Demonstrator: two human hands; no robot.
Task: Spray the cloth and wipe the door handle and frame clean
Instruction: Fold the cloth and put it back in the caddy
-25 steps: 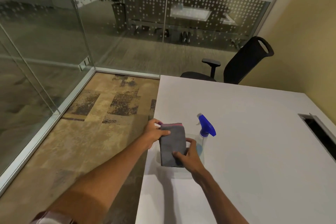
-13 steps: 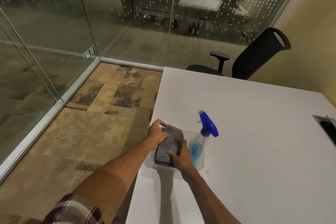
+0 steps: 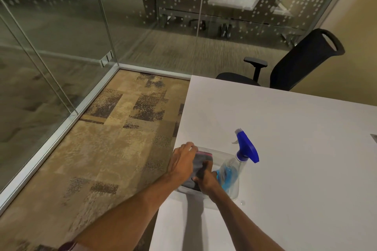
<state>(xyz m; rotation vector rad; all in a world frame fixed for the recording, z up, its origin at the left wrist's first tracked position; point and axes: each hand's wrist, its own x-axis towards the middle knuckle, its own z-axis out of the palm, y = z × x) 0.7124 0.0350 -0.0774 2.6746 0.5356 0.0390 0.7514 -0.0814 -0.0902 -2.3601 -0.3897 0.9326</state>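
Fingers [image 3: 190, 145] of the left hand [image 3: 182, 159] curl over the top and left side of a folded grey cloth [image 3: 199, 166], clamping it from above, while the fingers [image 3: 201, 177] of the right hand [image 3: 207, 180] press into the cloth's lower right edge, so both hands grip it at once. The cloth sits between the two hands, its far end showing a thin pink edge, and it lies inside a shallow clear plastic tray [image 3: 222, 154] near the left edge of the white table [image 3: 295, 149]. Just right of the right hand, in the same tray, stands a spray bottle [image 3: 237, 166] with a blue trigger head and blue liquid in its clear body; the bottle leans slightly and is close to the right hand's knuckles, though contact cannot be made out. Beyond the table's far edge is a black office chair [image 3: 302, 63]. Glass partition walls [image 3: 61, 26] enclose patterned carpet [image 3: 106, 138] to the left.
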